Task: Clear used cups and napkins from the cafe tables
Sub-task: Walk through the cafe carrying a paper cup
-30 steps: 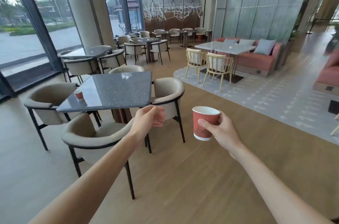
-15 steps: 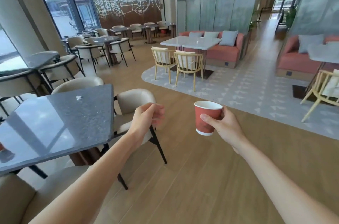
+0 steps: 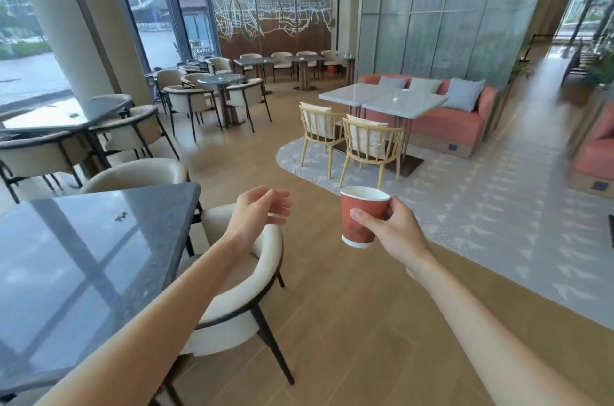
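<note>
My right hand (image 3: pixel 397 232) grips a red paper cup (image 3: pixel 362 217) upright in the air over the wooden floor, thumb across its front. My left hand (image 3: pixel 259 211) hangs beside it to the left with loosely curled fingers and holds nothing. It hovers over the back of a cream chair (image 3: pixel 239 292). The dark stone table (image 3: pixel 86 266) at my left carries only a small scrap (image 3: pixel 120 216). A small pale object (image 3: pixel 395 99) sits on the white table (image 3: pixel 382 98) farther ahead; I cannot tell what it is.
Cream armchairs (image 3: pixel 133 129) and dark tables fill the left side by the windows. Two yellow wooden chairs (image 3: pixel 368 143) stand at the white table on a grey rug, with a coral sofa (image 3: pixel 452 123) behind. Wooden floor stretches ahead between the tables.
I have walked forward and turned right: the dark table slid to my lower left and the red cup that stood on it has left the view. Both hands kept their pose, the right still holding its cup.
</note>
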